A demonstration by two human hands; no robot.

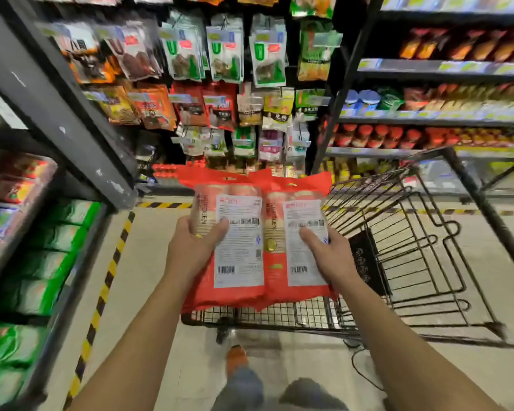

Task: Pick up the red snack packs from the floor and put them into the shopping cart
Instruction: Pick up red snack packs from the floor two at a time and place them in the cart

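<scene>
Two red snack packs with white labels are held side by side in front of me. My left hand grips the left red pack at its left edge. My right hand grips the right red pack at its right edge. Both packs hang above the near left corner of the black wire shopping cart, whose basket stretches to the right and looks bare where it shows. The packs hide the cart's left part.
Black shelving with green and red packs stands close on the left. Hanging snack bags fill the rack ahead, and shelves of jars are on the right. Yellow-black tape marks the floor edge. My feet are below.
</scene>
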